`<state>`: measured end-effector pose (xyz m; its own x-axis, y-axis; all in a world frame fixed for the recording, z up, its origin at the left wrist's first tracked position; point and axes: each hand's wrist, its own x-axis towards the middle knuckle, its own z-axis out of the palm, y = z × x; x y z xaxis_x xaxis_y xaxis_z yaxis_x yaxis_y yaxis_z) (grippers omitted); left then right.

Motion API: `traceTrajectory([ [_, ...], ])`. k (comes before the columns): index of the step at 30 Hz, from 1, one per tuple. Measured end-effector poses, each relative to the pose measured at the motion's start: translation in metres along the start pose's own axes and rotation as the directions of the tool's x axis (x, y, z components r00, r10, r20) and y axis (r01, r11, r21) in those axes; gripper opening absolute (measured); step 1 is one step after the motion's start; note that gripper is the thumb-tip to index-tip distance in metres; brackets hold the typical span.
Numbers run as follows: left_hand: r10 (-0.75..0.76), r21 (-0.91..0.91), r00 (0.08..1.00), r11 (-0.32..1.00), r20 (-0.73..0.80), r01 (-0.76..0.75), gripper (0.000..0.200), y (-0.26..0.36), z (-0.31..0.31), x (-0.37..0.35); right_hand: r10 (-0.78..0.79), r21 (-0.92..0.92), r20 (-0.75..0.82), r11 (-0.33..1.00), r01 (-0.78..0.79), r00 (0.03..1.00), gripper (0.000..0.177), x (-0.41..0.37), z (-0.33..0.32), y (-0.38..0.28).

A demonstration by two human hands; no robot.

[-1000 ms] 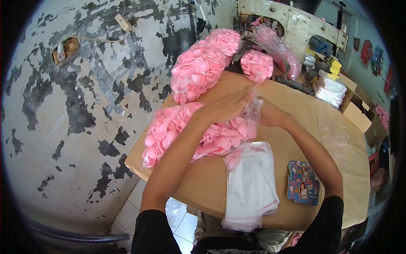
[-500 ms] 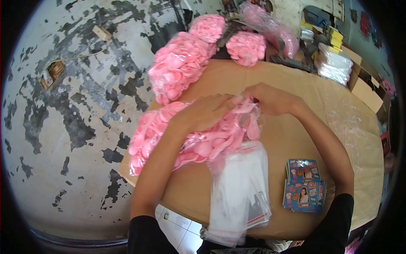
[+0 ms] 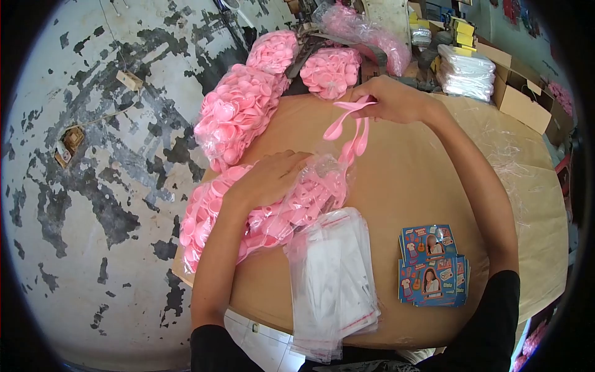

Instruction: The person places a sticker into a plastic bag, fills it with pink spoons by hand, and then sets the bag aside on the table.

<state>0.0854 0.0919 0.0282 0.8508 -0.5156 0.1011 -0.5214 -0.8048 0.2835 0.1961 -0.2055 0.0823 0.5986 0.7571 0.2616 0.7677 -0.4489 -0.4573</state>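
Several pink plastic spoons [image 3: 354,136] dangle from my right hand [image 3: 392,100], whose fingers are pinched around their handles above the table. Just below them lies a clear plastic bag of pink spoons [image 3: 273,229], its mouth toward the right hand. My left hand [image 3: 273,177] rests on top of this bag, fingers stretched over the plastic. A stack of clear plastic sleeves [image 3: 331,279] lies in front of the bag, near the table's front edge. Blue printed cards [image 3: 432,266] sit in two overlapping piles to the right of the sleeves.
More filled bags of pink spoons [image 3: 242,108] stand at the table's back left. At the back right are a stack of clear plastic packs [image 3: 466,73] and an open cardboard box [image 3: 524,102]. Brown paper [image 3: 396,180] covers the table. A peeling wall [image 3: 93,186] borders its left side.
My right hand has moved up and away from the bag's mouth, drawing out several pink spoons. My left hand has stayed on the bag. The view has shifted slightly.
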Motion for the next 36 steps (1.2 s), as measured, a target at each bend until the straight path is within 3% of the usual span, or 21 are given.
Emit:
traceTrajectory([
  [3, 0.035, 0.025, 0.999, 0.999, 0.001, -0.035, 0.047, -0.004, 0.002, 0.002, 0.043, 0.043, -0.104, 0.998, -0.039, 0.994, 0.016, -0.006, -0.004, 0.003],
  [6, 0.061, 0.025, 0.998, 0.998, -0.034, -0.06, 0.046, -0.006, 0.006, 0.002, 0.074, -0.054, -0.01, 0.996, -0.075, 0.997, 0.015, -0.007, -0.01, 0.004],
  [15, 0.035, 0.027, 0.999, 0.999, -0.016, -0.034, 0.046, -0.007, 0.006, 0.004, 0.012, -0.149, -0.071, 0.989, -0.022, 0.997, 0.016, -0.009, -0.007, 0.009],
  [18, 0.041, 0.03, 0.999, 0.999, -0.009, -0.041, 0.045, -0.007, 0.006, 0.005, 0.101, -0.192, -0.068, 0.975, -0.112, 0.993, 0.018, -0.009, -0.007, 0.013],
  [21, 0.033, 0.042, 0.999, 0.999, 0.017, -0.034, 0.042, 0.001, 0.001, 0.003, 0.133, -0.198, 0.017, 0.972, -0.127, 0.991, 0.02, -0.013, -0.004, 0.015],
  [27, 0.038, 0.053, 0.999, 0.998, 0.035, -0.039, 0.041, 0.001, 0.0, 0.004, -0.029, -0.131, 0.198, 0.99, 0.056, 0.98, 0.021, -0.005, 0.016, 0.001],
  [30, 0.034, 0.053, 0.999, 0.998, 0.038, -0.036, 0.041, 0.002, 0.0, 0.004, -0.033, -0.133, 0.218, 0.989, 0.063, 0.975, 0.027, 0.001, 0.037, -0.013],
  [32, 0.021, 0.06, 0.999, 0.998, 0.042, -0.023, 0.041, 0.002, -0.001, 0.004, 0.073, -0.032, 0.36, 0.997, -0.066, 0.93, 0.036, 0.004, 0.049, -0.025],
  [34, 0.008, 0.064, 0.999, 0.998, 0.043, -0.011, 0.041, 0.002, 0.0, 0.004, 0.048, -0.06, 0.41, 0.998, -0.025, 0.911, 0.044, 0.004, 0.063, -0.034],
  [36, -0.004, 0.05, 1.0, 0.999, 0.03, 0.002, 0.041, 0.004, 0.0, 0.004, -0.096, -0.206, 0.382, 0.961, 0.186, 0.919, 0.052, 0.004, 0.078, -0.035],
])
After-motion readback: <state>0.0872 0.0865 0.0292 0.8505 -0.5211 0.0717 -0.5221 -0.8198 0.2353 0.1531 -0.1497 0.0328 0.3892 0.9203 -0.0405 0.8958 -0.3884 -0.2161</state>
